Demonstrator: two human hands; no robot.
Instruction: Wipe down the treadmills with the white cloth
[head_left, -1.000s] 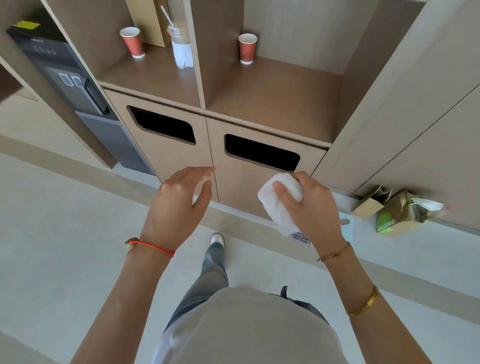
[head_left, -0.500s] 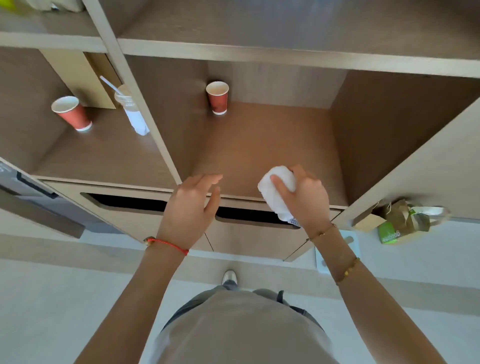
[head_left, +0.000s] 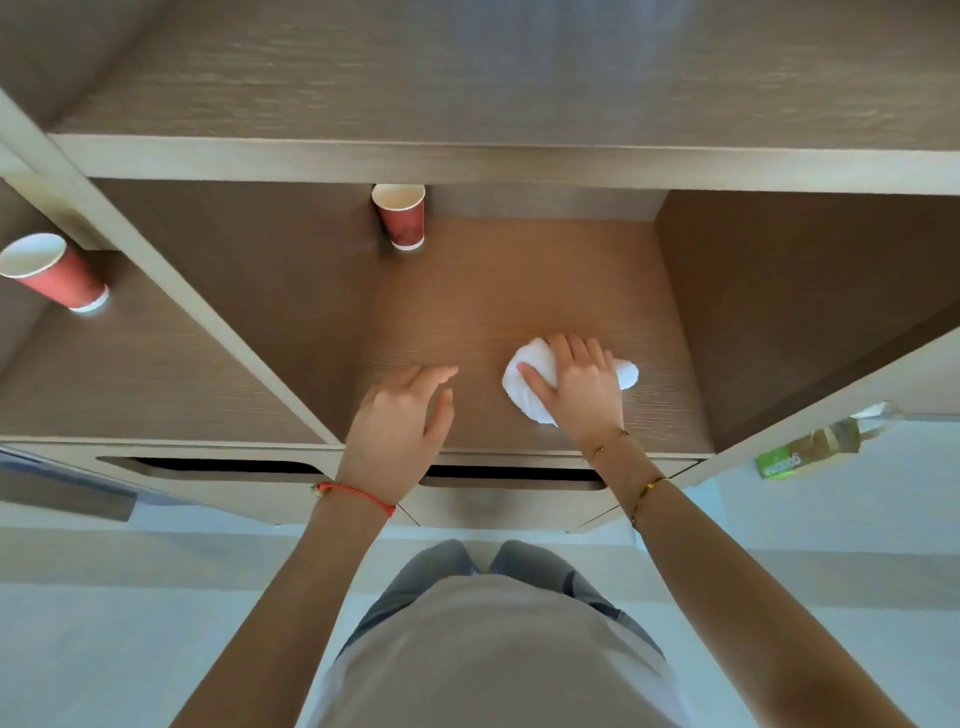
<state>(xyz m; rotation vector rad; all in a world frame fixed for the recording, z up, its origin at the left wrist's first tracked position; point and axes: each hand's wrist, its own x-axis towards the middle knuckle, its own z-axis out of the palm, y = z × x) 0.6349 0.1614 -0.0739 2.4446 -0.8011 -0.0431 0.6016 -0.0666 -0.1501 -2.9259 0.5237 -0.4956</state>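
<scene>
Right hand (head_left: 579, 392) lies flat, fingers spread, pressing the white cloth (head_left: 524, 387) onto the wooden shelf (head_left: 519, 291) near its front edge. Left hand (head_left: 400, 421) is just beside it, grip relaxed and empty, over the shelf. Red paper cup (head_left: 402, 218) stands at the shelf's back.

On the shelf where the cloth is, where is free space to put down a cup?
Bare shelf lies between the red cup at the back and the white cloth, also rightwards to the side wall. The front is crowded by both hands.
</scene>
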